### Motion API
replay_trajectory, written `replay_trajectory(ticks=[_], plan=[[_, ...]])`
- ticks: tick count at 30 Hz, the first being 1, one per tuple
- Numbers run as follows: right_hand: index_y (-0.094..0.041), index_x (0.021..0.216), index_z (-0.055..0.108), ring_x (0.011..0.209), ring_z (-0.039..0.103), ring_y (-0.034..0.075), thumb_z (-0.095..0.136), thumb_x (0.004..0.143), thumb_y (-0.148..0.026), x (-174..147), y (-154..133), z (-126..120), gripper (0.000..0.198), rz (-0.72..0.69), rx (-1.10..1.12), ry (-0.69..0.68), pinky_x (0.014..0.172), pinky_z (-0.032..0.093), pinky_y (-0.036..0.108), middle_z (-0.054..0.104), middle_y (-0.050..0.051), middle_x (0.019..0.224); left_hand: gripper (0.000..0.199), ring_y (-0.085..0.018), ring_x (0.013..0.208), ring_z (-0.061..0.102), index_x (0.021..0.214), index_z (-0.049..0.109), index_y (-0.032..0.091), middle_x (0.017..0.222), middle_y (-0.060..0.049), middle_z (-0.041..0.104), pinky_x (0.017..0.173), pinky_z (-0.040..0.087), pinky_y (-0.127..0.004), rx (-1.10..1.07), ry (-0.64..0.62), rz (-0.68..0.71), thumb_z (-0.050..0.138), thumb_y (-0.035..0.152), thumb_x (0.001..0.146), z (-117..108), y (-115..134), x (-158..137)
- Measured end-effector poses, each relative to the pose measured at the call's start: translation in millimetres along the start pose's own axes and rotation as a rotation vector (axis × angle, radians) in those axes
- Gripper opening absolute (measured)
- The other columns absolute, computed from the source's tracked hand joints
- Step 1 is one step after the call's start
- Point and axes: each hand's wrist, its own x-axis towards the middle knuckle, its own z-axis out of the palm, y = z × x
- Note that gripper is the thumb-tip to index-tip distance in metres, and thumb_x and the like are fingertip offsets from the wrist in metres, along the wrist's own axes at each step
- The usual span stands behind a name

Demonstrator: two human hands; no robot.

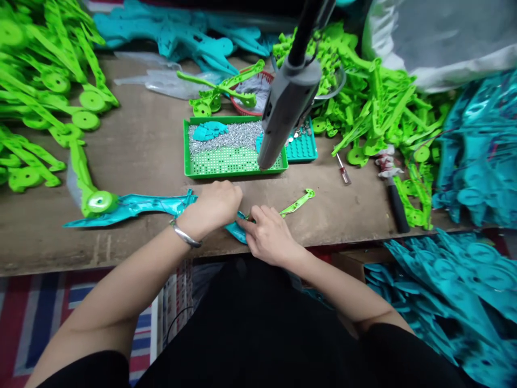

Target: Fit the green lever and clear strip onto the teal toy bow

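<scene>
A long teal plastic toy piece (133, 207) lies along the table's near edge, with a green wheel-ended part (99, 202) fitted on its left half. My left hand (212, 207), with a silver bangle on the wrist, is closed over the teal piece near its middle. My right hand (269, 234) pinches the end of a thin green plastic strip (297, 203) against the teal piece's right end. A grey electric screwdriver (285, 108) hangs from above, over the green tray (234, 170).
The green tray holds several small silver screws (226, 137) and a teal part. Piles of green parts (38, 91) lie left and right (379, 108); teal parts (480, 156) are stacked at the right. A small screwdriver (343, 173) and a black-handled tool (393, 196) lie to the right.
</scene>
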Motion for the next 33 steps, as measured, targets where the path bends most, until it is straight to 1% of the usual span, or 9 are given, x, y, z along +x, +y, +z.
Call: replay_trajectory(ticks=[4, 11, 16, 20, 23, 25, 28, 30, 33], plan=[[-0.019, 0.115, 0.069, 0.087, 0.043, 0.023, 0.054, 0.092, -0.026, 2, -6, 3, 0.029, -0.001, 0.003, 0.007, 0.071, 0.028, 0.038, 0.054, 0.009, 0.093, 0.024, -0.031, 0.085, 0.069, 0.094, 0.069, 0.011, 0.089, -0.017, 0.068, 0.066, 0.048, -0.036, 0.171, -0.053, 0.071, 0.049, 0.007, 0.082, 0, 1, -7], [-0.021, 0.113, 0.07, 0.087, 0.047, 0.022, 0.054, 0.093, -0.026, 7, -8, 5, 0.026, -0.009, 0.064, 0.042, 0.073, 0.032, 0.036, 0.056, 0.007, 0.094, 0.022, -0.035, 0.095, 0.061, 0.098, 0.068, 0.017, 0.097, -0.015, 0.065, 0.07, 0.043, -0.043, 0.36, 0.127, 0.128, 0.049, 0.019, 0.087, 5, -6, -21], [-0.019, 0.115, 0.07, 0.085, 0.051, 0.019, 0.05, 0.097, -0.025, -4, 13, 3, 0.028, -0.11, 0.197, 0.172, 0.074, 0.037, 0.034, 0.063, 0.006, 0.091, 0.012, -0.031, 0.093, 0.061, 0.089, 0.066, 0.02, 0.092, -0.011, 0.067, 0.074, 0.042, -0.041, 0.259, 0.086, 0.195, 0.055, 0.019, 0.084, 4, -11, -19], [-0.016, 0.105, 0.074, 0.079, 0.055, 0.017, 0.05, 0.096, -0.02, -15, 46, -9, 0.025, -0.037, 0.255, 0.345, 0.073, 0.042, 0.033, 0.068, 0.007, 0.087, 0.011, -0.027, 0.091, 0.062, 0.089, 0.065, 0.022, 0.093, -0.007, 0.069, 0.077, 0.044, -0.037, 0.033, 0.158, 0.226, 0.054, 0.024, 0.089, -7, -26, -15], [-0.015, 0.1, 0.074, 0.08, 0.06, 0.018, 0.051, 0.095, -0.019, -22, 73, -28, 0.023, 0.052, 0.257, 0.396, 0.075, 0.047, 0.034, 0.07, 0.008, 0.085, 0.018, -0.023, 0.088, 0.063, 0.091, 0.065, 0.022, 0.094, -0.006, 0.071, 0.078, 0.046, -0.034, -0.073, 0.318, 0.087, 0.049, 0.029, 0.093, -22, -50, -6], [-0.017, 0.098, 0.074, 0.081, 0.063, 0.019, 0.052, 0.095, -0.02, -26, 86, -40, 0.023, 0.118, 0.238, 0.443, 0.077, 0.05, 0.036, 0.071, 0.008, 0.086, 0.022, -0.024, 0.091, 0.062, 0.097, 0.067, 0.02, 0.098, -0.008, 0.072, 0.082, 0.047, -0.034, -0.008, 0.413, -0.074, 0.048, 0.031, 0.094, -34, -74, 7], [-0.018, 0.098, 0.074, 0.082, 0.065, 0.02, 0.052, 0.096, -0.022, -30, 95, -48, 0.023, 0.176, 0.236, 0.487, 0.078, 0.053, 0.038, 0.072, 0.008, 0.087, 0.031, -0.025, 0.099, 0.06, 0.111, 0.067, 0.015, 0.11, -0.01, 0.072, 0.09, 0.047, -0.038, 0.046, 0.418, -0.288, 0.044, 0.028, 0.095, -48, -114, 36], [-0.017, 0.098, 0.074, 0.081, 0.066, 0.02, 0.051, 0.096, -0.023, -32, 95, -45, 0.023, 0.168, 0.231, 0.471, 0.078, 0.054, 0.038, 0.073, 0.009, 0.086, 0.04, -0.024, 0.111, 0.057, 0.127, 0.06, 0.01, 0.126, -0.012, 0.066, 0.1, 0.044, -0.038, 0.026, 0.422, -0.335, 0.037, 0.023, 0.097, -54, -137, 56], [-0.016, 0.098, 0.073, 0.08, 0.067, 0.02, 0.051, 0.097, -0.021, -34, 91, -34, 0.023, 0.123, 0.18, 0.408, 0.076, 0.053, 0.036, 0.073, 0.009, 0.085, 0.048, -0.024, 0.135, 0.041, 0.147, 0.038, 0.008, 0.155, -0.011, 0.043, 0.114, 0.032, -0.043, 0.01, 0.442, -0.279, 0.025, 0.019, 0.101, -61, -156, 84]])
